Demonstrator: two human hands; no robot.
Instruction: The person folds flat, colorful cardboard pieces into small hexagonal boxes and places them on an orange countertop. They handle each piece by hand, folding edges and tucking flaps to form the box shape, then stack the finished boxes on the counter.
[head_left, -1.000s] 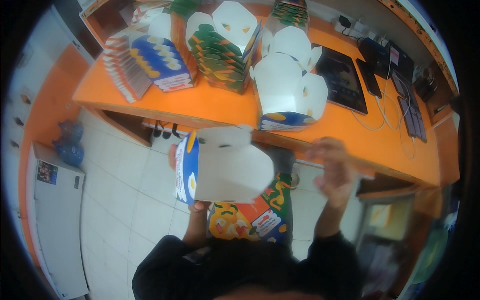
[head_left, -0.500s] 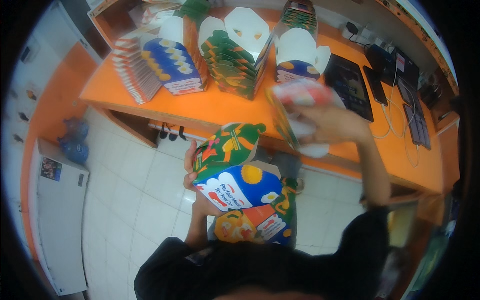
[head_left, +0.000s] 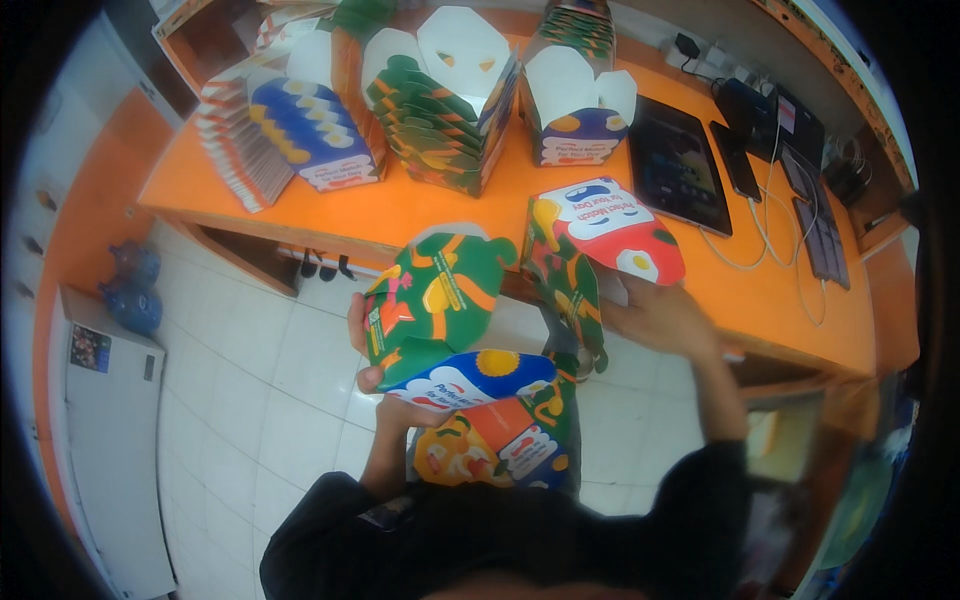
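Note:
My left hand (head_left: 402, 412) is closed around an unfolded green and blue food carton (head_left: 440, 290), its fingers along the left side and its open mouth facing right. My right hand (head_left: 665, 318) has its fingers inside a second food carton (head_left: 612, 225), red and white on top with green sides. This carton is tilted at the front edge of the orange table, right beside the first one. Beneath the left carton, a printed orange, green and blue carton piece (head_left: 500, 440) lies over my lap. The right fingertips are hidden by the carton's walls.
On the orange table (head_left: 420, 218) stand nested blue cartons (head_left: 320, 130), nested green cartons (head_left: 435, 125), and a carton with raised white flaps (head_left: 572, 120). Flat cartons (head_left: 240, 150) lean at the left. A tablet (head_left: 680, 165), phone (head_left: 735, 160) and white cables (head_left: 765, 235) lie at the right.
The red and green carton in my right hand, blurred before, has swung down and turned its red panel upward. The left carton has tipped, so its blue side shows less. My view has shifted slightly right.

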